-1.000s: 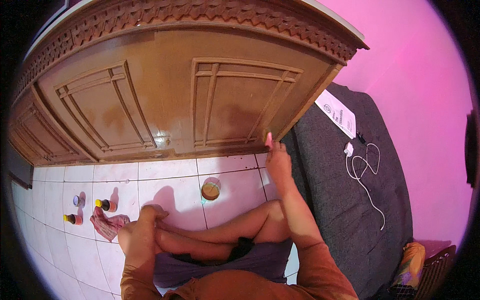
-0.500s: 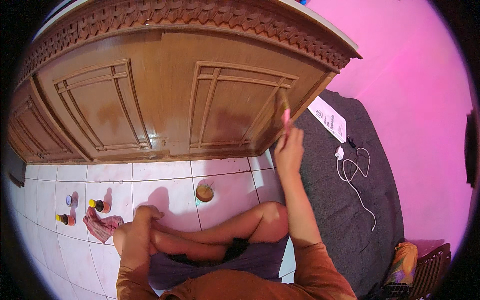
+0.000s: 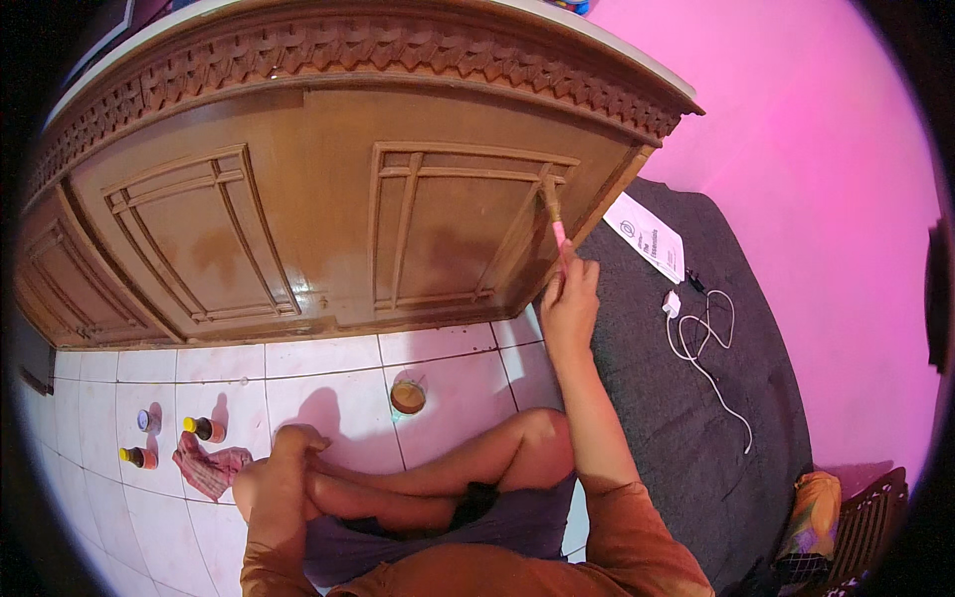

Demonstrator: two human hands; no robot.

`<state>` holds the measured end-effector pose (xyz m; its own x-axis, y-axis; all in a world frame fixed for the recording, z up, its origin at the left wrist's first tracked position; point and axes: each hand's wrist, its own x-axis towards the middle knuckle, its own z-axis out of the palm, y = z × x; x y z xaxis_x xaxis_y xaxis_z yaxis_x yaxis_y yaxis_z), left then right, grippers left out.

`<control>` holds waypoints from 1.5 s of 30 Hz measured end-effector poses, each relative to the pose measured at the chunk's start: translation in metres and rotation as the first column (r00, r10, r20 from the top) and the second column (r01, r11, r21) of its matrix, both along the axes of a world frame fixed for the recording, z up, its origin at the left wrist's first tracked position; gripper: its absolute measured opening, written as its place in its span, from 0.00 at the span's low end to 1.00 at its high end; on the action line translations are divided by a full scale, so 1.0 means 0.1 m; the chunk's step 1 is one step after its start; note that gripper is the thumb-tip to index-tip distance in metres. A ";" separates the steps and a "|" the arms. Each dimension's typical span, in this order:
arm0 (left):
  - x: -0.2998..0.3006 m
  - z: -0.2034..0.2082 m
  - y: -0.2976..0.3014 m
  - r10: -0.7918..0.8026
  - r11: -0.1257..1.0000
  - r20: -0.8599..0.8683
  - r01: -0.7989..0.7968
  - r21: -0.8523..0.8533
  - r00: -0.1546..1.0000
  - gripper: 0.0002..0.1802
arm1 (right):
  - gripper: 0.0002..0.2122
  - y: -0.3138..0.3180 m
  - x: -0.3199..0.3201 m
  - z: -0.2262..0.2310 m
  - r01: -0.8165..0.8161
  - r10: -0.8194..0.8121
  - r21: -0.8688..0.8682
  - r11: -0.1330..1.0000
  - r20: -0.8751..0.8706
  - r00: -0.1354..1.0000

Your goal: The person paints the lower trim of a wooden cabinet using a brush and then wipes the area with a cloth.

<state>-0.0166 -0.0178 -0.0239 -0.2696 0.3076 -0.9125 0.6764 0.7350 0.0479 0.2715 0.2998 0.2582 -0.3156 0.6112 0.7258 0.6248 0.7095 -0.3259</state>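
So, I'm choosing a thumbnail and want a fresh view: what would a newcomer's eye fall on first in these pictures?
Most likely the big brown wooden cabinet, its carved band curving across the upper part of the view. Next, the right hand holding a pink-handled brush up at the cabinet's right panel. The vivid pink wall on the right stands out too.

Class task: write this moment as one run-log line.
right hand: holds brush at cabinet | left hand: near knee | cup: on floor
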 end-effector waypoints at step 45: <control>0.02 0.07 0.09 -0.029 0.997 0.022 0.031 -0.065 0.999 0.34 | 0.18 0.08 0.09 0.04 0.046 -0.046 0.002 0.999 0.010 0.999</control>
